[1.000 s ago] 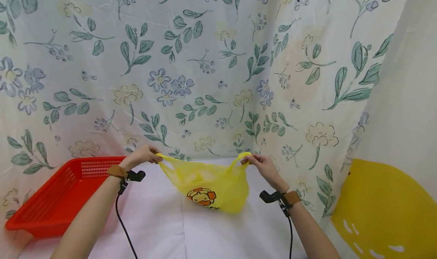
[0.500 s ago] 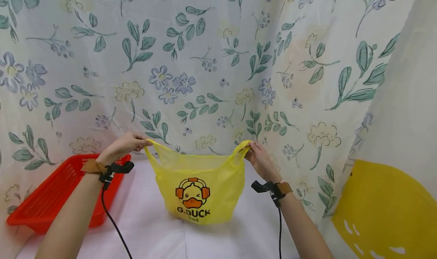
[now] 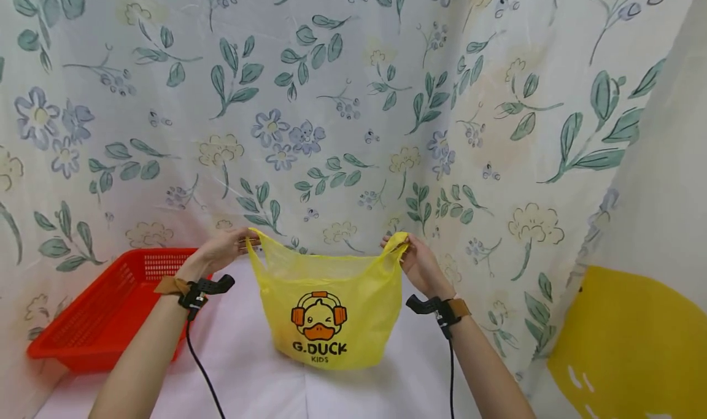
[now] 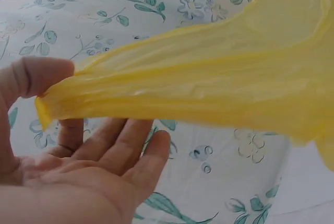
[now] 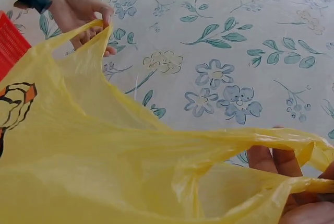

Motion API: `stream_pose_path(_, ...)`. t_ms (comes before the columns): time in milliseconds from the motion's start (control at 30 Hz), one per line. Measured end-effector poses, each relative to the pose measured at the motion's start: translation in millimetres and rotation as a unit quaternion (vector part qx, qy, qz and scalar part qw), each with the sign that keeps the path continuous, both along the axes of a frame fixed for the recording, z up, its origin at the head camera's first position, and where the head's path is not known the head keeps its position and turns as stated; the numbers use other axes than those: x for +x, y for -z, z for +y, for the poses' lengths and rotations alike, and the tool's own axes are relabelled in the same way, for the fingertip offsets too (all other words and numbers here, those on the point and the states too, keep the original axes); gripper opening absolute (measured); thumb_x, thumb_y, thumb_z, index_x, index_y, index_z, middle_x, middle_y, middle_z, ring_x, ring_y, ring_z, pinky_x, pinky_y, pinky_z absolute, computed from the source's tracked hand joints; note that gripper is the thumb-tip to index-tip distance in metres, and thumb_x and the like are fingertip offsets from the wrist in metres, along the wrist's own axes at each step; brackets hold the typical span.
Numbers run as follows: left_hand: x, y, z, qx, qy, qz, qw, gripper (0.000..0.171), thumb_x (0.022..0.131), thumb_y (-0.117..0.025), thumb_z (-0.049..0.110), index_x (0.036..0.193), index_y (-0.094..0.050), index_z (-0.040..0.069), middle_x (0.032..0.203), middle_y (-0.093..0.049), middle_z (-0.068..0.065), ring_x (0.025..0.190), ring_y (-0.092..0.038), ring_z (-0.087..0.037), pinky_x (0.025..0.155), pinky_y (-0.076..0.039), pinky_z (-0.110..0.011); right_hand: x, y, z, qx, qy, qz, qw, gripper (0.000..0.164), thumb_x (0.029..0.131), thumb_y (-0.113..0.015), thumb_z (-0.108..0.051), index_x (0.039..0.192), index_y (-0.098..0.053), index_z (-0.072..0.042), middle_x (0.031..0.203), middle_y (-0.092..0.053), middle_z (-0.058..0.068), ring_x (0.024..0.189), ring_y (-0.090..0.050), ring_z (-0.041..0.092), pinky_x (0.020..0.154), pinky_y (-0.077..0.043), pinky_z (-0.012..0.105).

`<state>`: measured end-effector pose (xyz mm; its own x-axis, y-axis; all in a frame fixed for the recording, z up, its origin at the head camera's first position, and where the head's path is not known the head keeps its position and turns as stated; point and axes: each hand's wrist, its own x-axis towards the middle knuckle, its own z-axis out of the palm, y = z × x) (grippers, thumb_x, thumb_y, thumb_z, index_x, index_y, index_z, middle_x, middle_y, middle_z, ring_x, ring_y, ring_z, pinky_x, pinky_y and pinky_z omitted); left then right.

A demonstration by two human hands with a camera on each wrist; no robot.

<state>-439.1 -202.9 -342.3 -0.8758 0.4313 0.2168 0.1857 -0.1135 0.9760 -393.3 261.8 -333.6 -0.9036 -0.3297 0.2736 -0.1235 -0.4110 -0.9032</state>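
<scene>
A thin yellow plastic bag printed with a duck in headphones hangs upright between both hands, its mouth toward the top. My left hand pinches one handle loop between thumb and index finger; in the left wrist view the other fingers of that hand spread below the stretched handle. At the other side my right hand holds the second handle, with fingers through the loop in the right wrist view. What lies inside the bag is hidden.
To the left stands a red plastic basket with slotted walls, partly behind the left forearm. A white cloth covers the table. Floral curtains close off the back, and a yellow chair-like panel is at the far right.
The bag has swung from tilted and folded to hanging upright, so its duck print now faces me. My left hand went outward and up, then back a little toward the right.
</scene>
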Motion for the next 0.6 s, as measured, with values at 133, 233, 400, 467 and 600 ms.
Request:
stream_pose_path(133, 1.6, 1.8, 17, 0.095, 0.060, -0.030, 0.9932, 0.043, 0.103, -0.036, 0.021, 0.131, -0.043, -0.011, 0.129, -0.055, -0.013, 0.126, -0.044, -0.033, 0.102, -0.037, -0.034, -1.1, 0.9, -5, -0.049, -0.015, -0.056, 0.997, 0.036, 0.106, -0.024, -0.030, 0.127, -0.035, -0.003, 0.120, -0.052, 0.012, 0.127, -0.047, 0.031, 0.110, -0.025, 0.045)
stream_pose_path(233, 0.2, 4.3, 32, 0.160, 0.071, -0.060, 0.9827, 0.039, 0.102, -0.034, 0.018, 0.128, -0.044, -0.009, 0.129, -0.055, -0.014, 0.131, -0.040, -0.034, 0.103, -0.037, -0.035, -0.7, 2.0, -3, -0.056, -0.014, -0.064, 0.996, 0.031, 0.106, -0.022, -0.027, 0.119, -0.034, -0.002, 0.104, -0.048, 0.008, 0.113, -0.057, 0.029, 0.110, -0.026, 0.047)
stream_pose_path(400, 1.6, 6.2, 52, 0.223, 0.038, -0.071, 0.9715, 0.024, 0.102, -0.032, 0.019, 0.100, -0.049, 0.003, 0.101, -0.055, -0.010, 0.112, -0.051, -0.028, 0.102, -0.037, -0.036, 1.4, 0.3, -6, -0.004, -0.005, -0.053, 0.999, 0.029, 0.106, -0.024, -0.027, 0.118, -0.033, -0.002, 0.098, -0.039, 0.006, 0.084, -0.053, 0.019, 0.101, -0.039, 0.041)
stream_pose_path(467, 3.8, 4.1, 60, 0.224, 0.038, -0.062, 0.9720, 0.019, 0.103, -0.032, 0.021, 0.097, -0.044, 0.006, 0.091, -0.051, -0.007, 0.101, -0.053, -0.025, 0.098, -0.038, -0.035, 2.5, -2.2, -11, 0.027, 0.005, -0.056, 0.998, 0.031, 0.106, -0.026, -0.027, 0.122, -0.034, -0.002, 0.099, -0.038, 0.006, 0.080, -0.046, 0.018, 0.092, -0.043, 0.035)
stream_pose_path(600, 5.6, 0.4, 79, 0.190, 0.029, -0.015, 0.9812, 0.015, 0.102, -0.034, 0.018, 0.106, -0.042, 0.006, 0.085, -0.051, -0.006, 0.086, -0.051, -0.023, 0.089, -0.043, -0.034, -0.4, -2.6, -24, 0.100, 0.020, -0.036, 0.994, 0.041, 0.106, -0.028, -0.027, 0.135, -0.035, 0.000, 0.104, -0.039, 0.008, 0.081, -0.043, 0.018, 0.080, -0.042, 0.029)
